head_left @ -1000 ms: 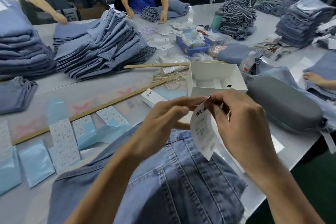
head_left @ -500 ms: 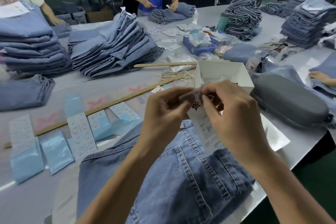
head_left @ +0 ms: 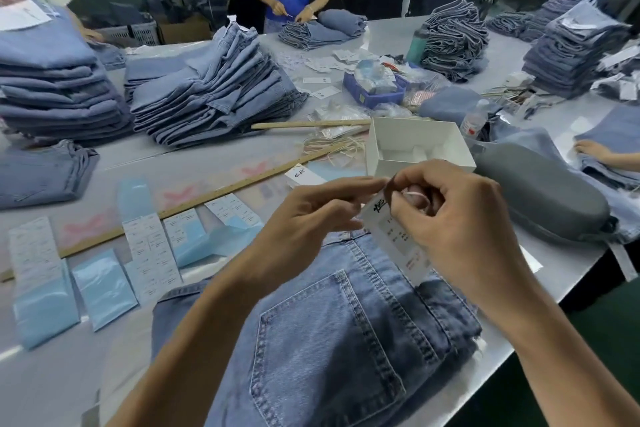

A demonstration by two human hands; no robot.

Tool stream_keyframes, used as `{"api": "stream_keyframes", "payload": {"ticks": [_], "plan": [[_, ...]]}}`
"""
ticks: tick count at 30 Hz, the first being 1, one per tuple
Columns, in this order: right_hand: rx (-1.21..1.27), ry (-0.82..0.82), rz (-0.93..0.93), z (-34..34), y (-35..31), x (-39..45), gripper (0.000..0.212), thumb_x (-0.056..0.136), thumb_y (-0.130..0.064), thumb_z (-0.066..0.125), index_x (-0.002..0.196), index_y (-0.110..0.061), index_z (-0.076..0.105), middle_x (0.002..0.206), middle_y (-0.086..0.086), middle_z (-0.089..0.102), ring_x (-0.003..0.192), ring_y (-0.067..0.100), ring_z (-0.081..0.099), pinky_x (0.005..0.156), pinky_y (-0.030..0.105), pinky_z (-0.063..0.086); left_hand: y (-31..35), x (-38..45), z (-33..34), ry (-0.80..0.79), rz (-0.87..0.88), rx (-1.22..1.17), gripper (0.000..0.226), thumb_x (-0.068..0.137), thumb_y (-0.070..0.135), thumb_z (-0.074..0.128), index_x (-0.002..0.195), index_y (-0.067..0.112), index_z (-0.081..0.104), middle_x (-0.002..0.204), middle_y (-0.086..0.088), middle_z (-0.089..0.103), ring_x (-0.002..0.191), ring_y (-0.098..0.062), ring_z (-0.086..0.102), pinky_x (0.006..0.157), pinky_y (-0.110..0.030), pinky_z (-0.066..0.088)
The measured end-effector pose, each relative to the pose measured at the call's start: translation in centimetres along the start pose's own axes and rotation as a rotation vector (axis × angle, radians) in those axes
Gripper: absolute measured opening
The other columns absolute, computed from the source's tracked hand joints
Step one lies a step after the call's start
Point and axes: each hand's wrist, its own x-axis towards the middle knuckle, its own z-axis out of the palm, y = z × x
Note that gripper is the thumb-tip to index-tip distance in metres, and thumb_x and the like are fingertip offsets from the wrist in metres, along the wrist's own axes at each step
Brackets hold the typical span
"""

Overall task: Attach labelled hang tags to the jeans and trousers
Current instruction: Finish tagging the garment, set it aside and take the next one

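A pair of blue jeans (head_left: pixel 332 340) lies in front of me, back pocket up, near the table's front edge. Above its waistband I hold a white hang tag (head_left: pixel 391 236) with black print. My right hand (head_left: pixel 457 218) grips the tag's top, a pale string looped by its fingers. My left hand (head_left: pixel 311 218) pinches the tag's upper corner with thumb and fingertips. The tag's lower part is partly hidden behind my right hand.
An open white box (head_left: pixel 415 149) and a grey case (head_left: pixel 540 198) lie just beyond my hands. Label sheets (head_left: pixel 152 253) and blue backing papers (head_left: pixel 104 288) lie to the left, past them a long wooden ruler (head_left: pixel 207 191). Jeans stacks (head_left: pixel 207 87) and other workers ring the table.
The tag has been tilted and brought lower over the waistband. My hands have closed in on its top end, and the string now shows at my right fingers.
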Motion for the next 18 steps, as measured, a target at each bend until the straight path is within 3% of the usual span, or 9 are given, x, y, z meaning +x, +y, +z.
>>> {"api": "stream_keyframes", "payload": {"ticks": [2, 4, 8, 12, 15, 18], "plan": [[0.094, -0.050, 0.050, -0.2, 0.4, 0.3, 0.010, 0.086, -0.016, 0.076, 0.088, -0.026, 0.074, 0.057, -0.020, 0.057, 0.054, -0.001, 0.051, 0.050, 0.007, 0.038, 0.8, 0.3, -1.1, -0.104, -0.014, 0.030, 0.038, 0.094, 0.004, 0.049, 0.120, 0.016, 0.074, 0.126, -0.004, 0.071, 0.123, -0.023, 0.063, 0.099, -0.044, 0.057], [0.201, -0.114, 0.089, -0.2, 0.9, 0.6, 0.011, 0.087, -0.015, 0.076, 0.085, -0.025, 0.076, 0.057, -0.019, 0.056, 0.053, 0.001, 0.045, 0.052, 0.010, 0.037, 1.6, 0.9, -1.6, -0.129, 0.038, 0.133, 0.038, 0.096, -0.005, 0.053, 0.117, 0.017, 0.075, 0.118, -0.007, 0.073, 0.113, -0.026, 0.068, 0.090, -0.040, 0.060], [0.386, -0.167, 0.139, 0.1, 1.4, 0.9, 0.012, 0.089, -0.013, 0.075, 0.087, -0.025, 0.078, 0.062, -0.018, 0.063, 0.057, -0.001, 0.049, 0.056, 0.011, 0.041, 2.4, 2.1, -0.8, -0.020, 0.223, 0.412, 0.022, 0.089, -0.004, 0.072, 0.101, 0.014, 0.079, 0.093, -0.001, 0.075, 0.085, -0.015, 0.073, 0.067, -0.031, 0.062], [0.523, -0.112, 0.198, 0.6, 1.3, 1.0, 0.005, 0.087, -0.023, 0.073, 0.091, -0.022, 0.076, 0.068, -0.014, 0.069, 0.058, -0.003, 0.055, 0.055, 0.010, 0.044, 2.1, 2.7, -0.2, 0.071, 0.332, 0.506, 0.010, 0.086, 0.002, 0.077, 0.095, 0.006, 0.079, 0.086, -0.001, 0.073, 0.074, -0.008, 0.071, 0.058, -0.031, 0.062], [0.650, -0.104, 0.288, 0.7, 1.4, 0.6, 0.015, 0.080, -0.036, 0.073, 0.087, -0.023, 0.078, 0.075, -0.006, 0.074, 0.066, 0.003, 0.062, 0.056, 0.014, 0.047, 1.5, 2.9, 0.6, 0.131, 0.348, 0.461, 0.006, 0.085, 0.000, 0.078, 0.089, 0.005, 0.077, 0.079, -0.006, 0.074, 0.071, -0.017, 0.072, 0.055, -0.028, 0.060], [0.721, -0.078, 0.367, 0.7, 1.7, 0.4, 0.016, 0.079, -0.039, 0.074, 0.090, -0.029, 0.079, 0.087, 0.005, 0.077, 0.079, 0.023, 0.062, 0.067, 0.031, 0.050, 0.8, 3.4, 1.4, 0.163, 0.290, 0.325, 0.007, 0.086, -0.004, 0.075, 0.086, 0.003, 0.074, 0.078, -0.011, 0.073, 0.071, -0.022, 0.073, 0.054, -0.028, 0.058]]}}
